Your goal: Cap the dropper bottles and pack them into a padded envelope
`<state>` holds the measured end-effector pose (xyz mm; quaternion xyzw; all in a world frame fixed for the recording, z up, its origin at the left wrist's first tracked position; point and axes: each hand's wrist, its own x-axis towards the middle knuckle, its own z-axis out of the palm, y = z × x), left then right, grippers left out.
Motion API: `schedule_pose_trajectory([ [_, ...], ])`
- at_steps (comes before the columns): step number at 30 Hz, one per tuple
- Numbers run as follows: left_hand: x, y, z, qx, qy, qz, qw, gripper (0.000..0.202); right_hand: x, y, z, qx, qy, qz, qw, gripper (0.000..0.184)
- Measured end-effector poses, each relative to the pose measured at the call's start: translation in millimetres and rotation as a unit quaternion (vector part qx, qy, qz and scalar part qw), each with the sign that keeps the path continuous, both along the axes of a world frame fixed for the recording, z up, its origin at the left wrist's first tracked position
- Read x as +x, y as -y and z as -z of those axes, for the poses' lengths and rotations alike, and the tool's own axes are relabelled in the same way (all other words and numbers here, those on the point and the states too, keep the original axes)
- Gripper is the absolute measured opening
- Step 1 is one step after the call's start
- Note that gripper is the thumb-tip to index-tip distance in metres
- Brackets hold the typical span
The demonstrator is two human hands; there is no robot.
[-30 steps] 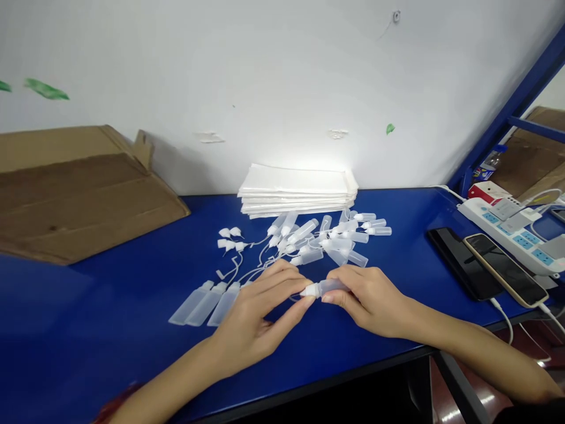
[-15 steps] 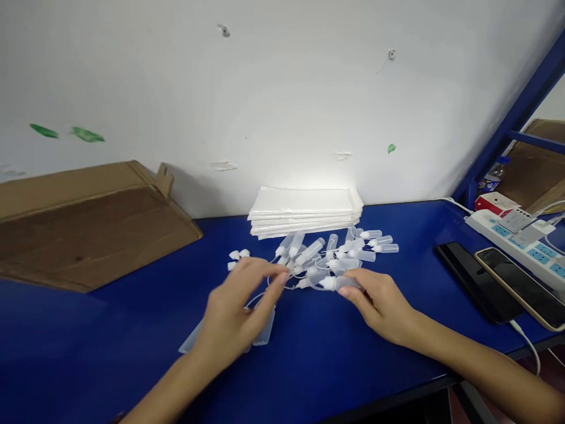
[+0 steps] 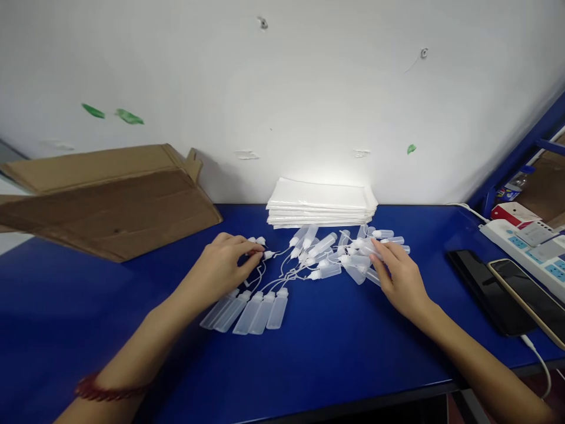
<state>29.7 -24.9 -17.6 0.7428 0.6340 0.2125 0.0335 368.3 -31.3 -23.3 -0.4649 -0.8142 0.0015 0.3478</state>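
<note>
My left hand (image 3: 227,262) is closed, its thumb and fingertips pinched at a small white cap (image 3: 269,255). Two more white caps (image 3: 261,241) lie just behind those fingertips. Over on the right, my right hand (image 3: 399,274) has its thumb and fingers on a translucent plastic squeeze bottle (image 3: 367,247) at the edge of a loose heap. Other bottles in the heap (image 3: 324,244) lie at many angles, with thin white tubes tangled among them. Nearer me, several bottles (image 3: 261,315) lie side by side in a row, tubes pointing away from me.
A stack of white packets (image 3: 322,203) sits against the wall behind the heap. An opened cardboard box (image 3: 115,206) stands at the left on the blue table (image 3: 309,365). To the right are two phones (image 3: 489,291) and a white power strip (image 3: 529,250) with cables.
My left hand has moved left to the white caps, uncovering the bottle row. My right hand has shifted from a bottle at the heap's front to its right side. The view has turned slightly left.
</note>
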Motion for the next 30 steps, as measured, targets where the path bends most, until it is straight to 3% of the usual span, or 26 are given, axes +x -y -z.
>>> schedule_pose_trajectory([
  [18,12.6,2.1,-1.9,-0.021,0.023,0.014,0.999,0.032,3.8,-7.5,6.8,0.015,0.038,0.026,0.999,0.033],
  [24,19.4,8.9,-16.7,-0.010,0.172,-0.085,0.981,0.032,-0.5,-6.3,7.5,0.005,0.037,0.025,0.999,0.033],
  [30,26.9,16.2,-29.4,-0.035,0.382,-0.123,0.915,0.033,-9.1,0.7,-1.1,0.066,-0.004,0.035,0.997,0.029],
])
